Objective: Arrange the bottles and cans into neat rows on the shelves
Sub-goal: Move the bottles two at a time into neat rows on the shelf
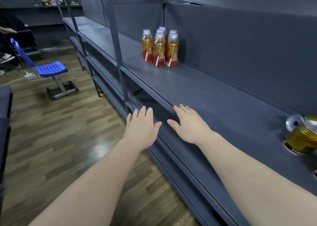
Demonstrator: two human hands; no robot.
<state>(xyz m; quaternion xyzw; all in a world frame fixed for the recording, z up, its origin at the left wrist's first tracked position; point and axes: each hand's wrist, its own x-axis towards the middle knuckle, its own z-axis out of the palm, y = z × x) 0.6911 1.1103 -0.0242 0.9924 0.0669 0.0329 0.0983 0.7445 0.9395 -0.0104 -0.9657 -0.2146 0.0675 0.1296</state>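
Both hands are extended palm-down, fingers straight and slightly spread, holding nothing: the left hand (140, 128) is just off the front edge of the grey shelf (214, 97), and the right hand (187, 124) has its fingertips over that edge. White-capped amber drink bottles (160, 49) stand clustered upright on the shelf at 12 o'clock from the hands. Gold cans (301, 136) lie tilted at 3 o'clock, well apart.

A long dark grey metal shelf (205, 92) bears a tight, upright cluster of white-capped amber drink bottles (160, 49). Well right of that cluster sit blurred gold metal cans (301, 138).
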